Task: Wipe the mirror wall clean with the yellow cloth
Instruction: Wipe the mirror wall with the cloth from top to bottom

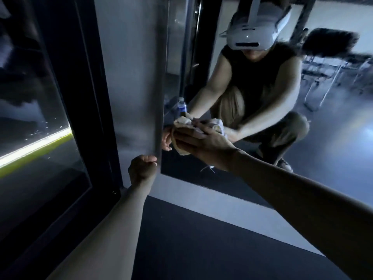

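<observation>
Wiping mirror (323, 150) corner with cloth (181, 123).
Pressing flat right hand (203, 139) evenly, overlapping strokes; bracing fisted, empty left hand (143, 167) against frame (161, 87).

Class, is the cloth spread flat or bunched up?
Bunched: cloth shows in crumpled folds under the right hand pressing it on the mirror.

Cloth (180, 148) is pale yellow, nearly cream, no pattern. Floor (201, 239) is dark grey-blue, plain. Skirting strip (201, 196) under the mirror (333, 138) is light grey. Panel (131, 77) at its left: brushed silver-grey. Window frame (86, 98) is black. In the glass there is a bright white band (30, 149) w/ a yellow-green stripe below. Reflection: white headset (250, 35), black top (254, 77), khaki trousers (232, 106), bottle (182, 106) w/ blue label.
</observation>
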